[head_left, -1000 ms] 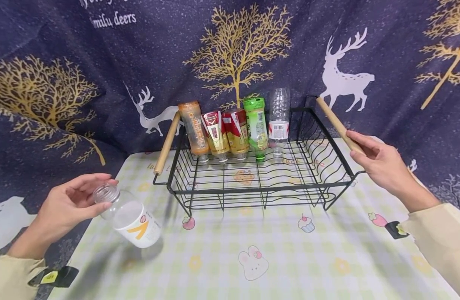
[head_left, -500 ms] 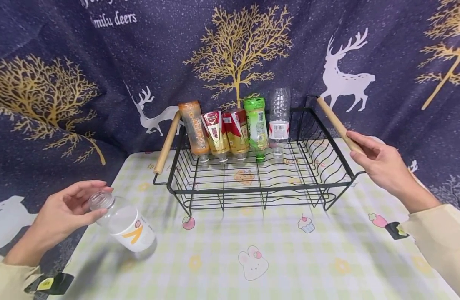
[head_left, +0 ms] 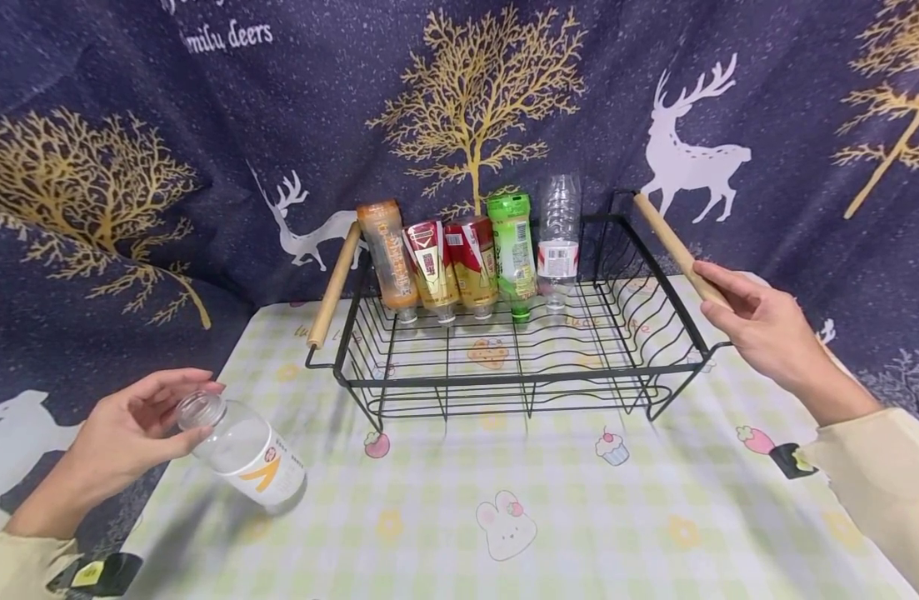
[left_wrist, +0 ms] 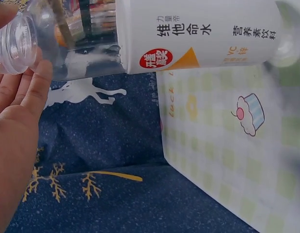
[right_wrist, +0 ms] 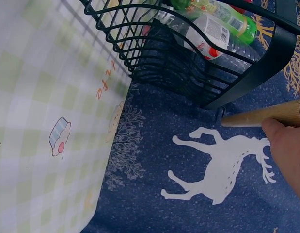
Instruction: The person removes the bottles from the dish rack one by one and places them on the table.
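My left hand (head_left: 129, 429) holds a clear plastic bottle (head_left: 267, 475) by its uncapped neck, with the thumb on one side and the fingers on the other. The bottle has a white label with an orange mark and tilts, its base low over the table at the left. In the left wrist view the label (left_wrist: 198, 34) faces the camera. On the right, my right hand (head_left: 766, 333) grips the wooden handle (head_left: 672, 242) of a black wire rack (head_left: 444, 382). Its thumb presses on the wooden bar (right_wrist: 259, 115) in the right wrist view.
Several bottles lean neck-down along the rack's back: an orange one (head_left: 387, 258), two red-and-gold ones, a green one (head_left: 513, 250) and a clear one (head_left: 558, 233). A second wooden handle (head_left: 335, 287) is at the rack's left. A checked cloth (head_left: 564, 508) covers the table; dark patterned fabric (head_left: 279, 108) hangs behind.
My left hand has moved a little down and to the left with the bottle. My right hand stays on the rack's handle, and the rack has not shifted.
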`<state>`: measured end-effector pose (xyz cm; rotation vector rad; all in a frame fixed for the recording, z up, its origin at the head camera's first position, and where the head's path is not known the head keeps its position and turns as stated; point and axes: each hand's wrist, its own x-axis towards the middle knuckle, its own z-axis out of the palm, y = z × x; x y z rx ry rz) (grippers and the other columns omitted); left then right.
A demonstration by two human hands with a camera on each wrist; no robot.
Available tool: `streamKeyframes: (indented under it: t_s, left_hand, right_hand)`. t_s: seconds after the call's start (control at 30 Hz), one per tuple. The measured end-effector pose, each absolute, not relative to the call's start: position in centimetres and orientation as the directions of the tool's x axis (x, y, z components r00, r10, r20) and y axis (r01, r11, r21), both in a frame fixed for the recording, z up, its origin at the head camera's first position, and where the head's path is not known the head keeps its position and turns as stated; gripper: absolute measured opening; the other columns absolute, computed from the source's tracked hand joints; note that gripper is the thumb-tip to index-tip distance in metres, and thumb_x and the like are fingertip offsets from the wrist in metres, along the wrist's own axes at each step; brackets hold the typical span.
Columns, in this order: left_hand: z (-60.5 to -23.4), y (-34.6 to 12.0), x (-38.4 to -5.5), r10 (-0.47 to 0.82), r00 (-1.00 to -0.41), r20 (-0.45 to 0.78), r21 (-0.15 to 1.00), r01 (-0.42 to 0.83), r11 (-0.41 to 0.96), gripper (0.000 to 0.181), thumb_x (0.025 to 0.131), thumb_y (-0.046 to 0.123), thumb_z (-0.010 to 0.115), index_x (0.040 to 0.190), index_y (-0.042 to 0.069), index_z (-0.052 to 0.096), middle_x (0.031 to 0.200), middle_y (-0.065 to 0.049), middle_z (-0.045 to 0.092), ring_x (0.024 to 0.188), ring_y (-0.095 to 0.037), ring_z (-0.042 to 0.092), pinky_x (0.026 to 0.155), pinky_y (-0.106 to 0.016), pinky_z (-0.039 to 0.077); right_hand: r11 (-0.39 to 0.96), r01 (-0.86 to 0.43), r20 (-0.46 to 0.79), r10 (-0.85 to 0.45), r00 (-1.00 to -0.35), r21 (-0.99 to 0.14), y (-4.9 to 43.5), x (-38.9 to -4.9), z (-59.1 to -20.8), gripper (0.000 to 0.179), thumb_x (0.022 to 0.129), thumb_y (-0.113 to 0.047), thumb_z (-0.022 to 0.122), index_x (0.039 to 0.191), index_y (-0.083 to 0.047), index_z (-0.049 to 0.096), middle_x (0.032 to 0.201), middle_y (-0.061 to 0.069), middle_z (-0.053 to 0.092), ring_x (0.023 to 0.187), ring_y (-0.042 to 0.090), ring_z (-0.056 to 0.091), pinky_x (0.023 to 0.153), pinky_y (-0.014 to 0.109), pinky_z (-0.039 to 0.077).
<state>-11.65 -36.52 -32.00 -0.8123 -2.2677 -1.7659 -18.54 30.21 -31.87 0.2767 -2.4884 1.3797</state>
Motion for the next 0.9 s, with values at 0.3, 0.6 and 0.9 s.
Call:
streamKeyframes:
  t_s: [0.3, 0.6, 0.9]
  left_hand:
    - [-32.7, -37.1, -11.7, 0.325, -0.844, 0.426, 0.853, 0.495, 0.167, 0.068, 0.067, -0.042, 0.053, 0.126, -0.008, 0.058, 0.118, -0.001, 0.07, 0.112, -0.006, 0.063, 0.094, -0.011, 0.047]
    - [-33.0, -37.0, -11.9, 0.346, -0.832, 0.434, 0.834, 0.516, 0.196, 0.067, 0.066, -0.041, 0.055, 0.125, -0.009, 0.057, 0.116, -0.001, 0.07, 0.109, -0.007, 0.063, 0.093, -0.01, 0.046]
    - [-32.8, -36.8, -11.9, 0.353, -0.845, 0.402, 0.806, 0.51, 0.301, 0.067, 0.069, -0.037, 0.061, 0.128, -0.007, 0.057, 0.118, 0.004, 0.069, 0.111, -0.003, 0.062, 0.094, -0.008, 0.044]
  right_hand:
    - [0.523, -0.293, 0.331, -0.022, -0.943, -0.8, 30.1, -18.5, -31.9, 0.049, 0.1, -0.008, 0.06, 0.148, -0.006, 0.048, 0.127, -0.021, 0.05, 0.101, -0.015, 0.052, 0.075, 0.001, 0.043]
    - [0.522, -0.29, 0.328, -0.021, -0.944, -0.802, 30.2, -18.5, -31.9, 0.05, 0.1, -0.01, 0.06, 0.148, -0.008, 0.048, 0.127, -0.021, 0.052, 0.1, -0.015, 0.053, 0.074, 0.001, 0.042]
    - [0.54, -0.292, 0.336, -0.018, -0.942, -0.789, 30.0, -18.5, -31.9, 0.049, 0.1, -0.009, 0.06, 0.148, -0.007, 0.048, 0.124, -0.021, 0.051, 0.099, -0.014, 0.053, 0.073, 0.002, 0.043]
